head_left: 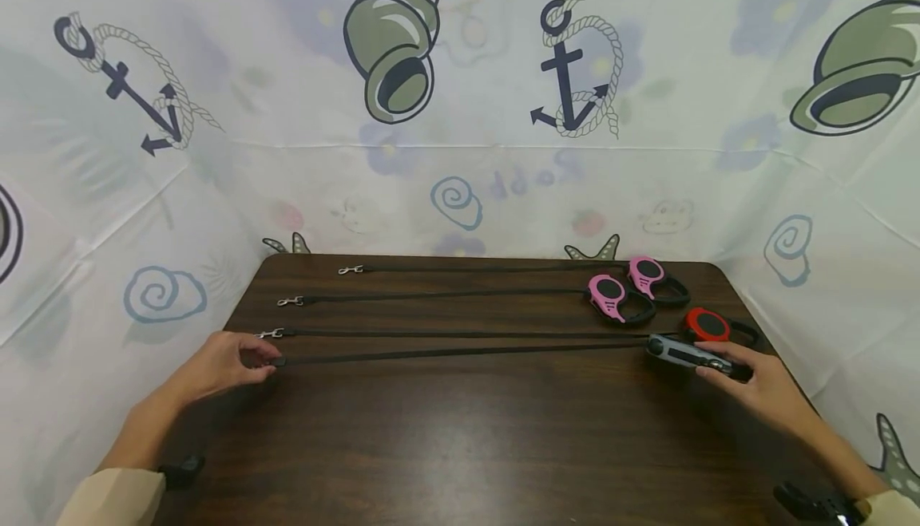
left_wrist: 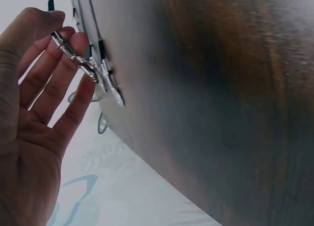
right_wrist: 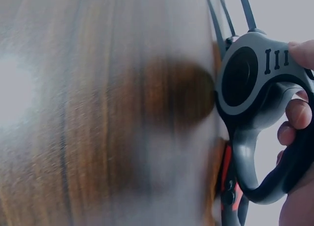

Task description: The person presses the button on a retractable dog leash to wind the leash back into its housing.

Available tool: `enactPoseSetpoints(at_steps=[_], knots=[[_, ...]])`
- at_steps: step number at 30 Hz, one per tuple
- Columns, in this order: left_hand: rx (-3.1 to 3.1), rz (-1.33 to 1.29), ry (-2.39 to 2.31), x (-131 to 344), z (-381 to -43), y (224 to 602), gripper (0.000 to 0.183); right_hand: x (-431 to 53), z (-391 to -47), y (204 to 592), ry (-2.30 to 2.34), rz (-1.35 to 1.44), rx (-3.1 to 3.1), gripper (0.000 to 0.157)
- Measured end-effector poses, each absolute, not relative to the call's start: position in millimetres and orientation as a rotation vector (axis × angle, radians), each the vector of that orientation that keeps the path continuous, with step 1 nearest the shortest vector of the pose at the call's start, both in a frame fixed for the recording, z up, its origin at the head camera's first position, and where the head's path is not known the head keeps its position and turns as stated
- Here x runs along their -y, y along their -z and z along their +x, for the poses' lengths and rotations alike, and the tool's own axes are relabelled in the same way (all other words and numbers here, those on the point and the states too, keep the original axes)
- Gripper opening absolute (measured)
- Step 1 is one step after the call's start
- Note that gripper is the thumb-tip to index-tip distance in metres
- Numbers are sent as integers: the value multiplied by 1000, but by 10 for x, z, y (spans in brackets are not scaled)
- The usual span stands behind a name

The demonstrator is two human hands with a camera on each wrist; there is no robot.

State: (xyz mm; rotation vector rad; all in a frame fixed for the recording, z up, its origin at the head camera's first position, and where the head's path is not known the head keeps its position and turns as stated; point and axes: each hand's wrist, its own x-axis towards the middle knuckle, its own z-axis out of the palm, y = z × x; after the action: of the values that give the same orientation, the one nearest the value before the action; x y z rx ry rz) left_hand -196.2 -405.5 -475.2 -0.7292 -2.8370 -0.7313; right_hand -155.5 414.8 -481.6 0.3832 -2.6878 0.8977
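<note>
Head view: left grip [head_left: 231, 360] pinches leash end [head_left: 279, 361]; right grip [head_left: 755, 378], well apart, holds gray reel [head_left: 683, 351].

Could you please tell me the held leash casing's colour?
The casing is grey and black, clearest in the right wrist view.

Four rows, back to front

On the dark brown wood-grain tabletop [head_left: 460, 430], farthest back: the rear pink-and-black round plastic leash handle [head_left: 646, 270]. Before it, slightly left: the second pink-and-black plastic leash handle [head_left: 607, 288]. Before both, farther right: the red-and-black round plastic leash handle [head_left: 707, 325]. Nearest, in the right hand [head_left: 758, 386]: the grey-and-black round plastic leash handle [head_left: 679, 350], its flat black cord [head_left: 446, 353] stretching left to the silver metal clip [left_wrist: 73, 56] in the left hand [head_left: 221, 366]. Behind the tabletop: white printed cloth [head_left: 496, 103].
</note>
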Motion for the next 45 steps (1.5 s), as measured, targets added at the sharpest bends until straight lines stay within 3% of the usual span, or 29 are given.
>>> enactPoseSetpoints(at_steps=[10,24,32,45], knots=[[2812,-654,866,4084,-2004,4716,19,-4190,-1690,4730,-976,249,2717,32],[2914,-340,1088,4051,-2014,4591,19,-4346,-1837,4639,-1113,250,2781,27],[2868,-386,1119,4061,-2011,4617,20,-4421,-1878,4648,-1360,293,2691,19],[2772,-447,1151,4128,-1983,4595,17,-4427,-1956,4575,-1724,382,2535,28]])
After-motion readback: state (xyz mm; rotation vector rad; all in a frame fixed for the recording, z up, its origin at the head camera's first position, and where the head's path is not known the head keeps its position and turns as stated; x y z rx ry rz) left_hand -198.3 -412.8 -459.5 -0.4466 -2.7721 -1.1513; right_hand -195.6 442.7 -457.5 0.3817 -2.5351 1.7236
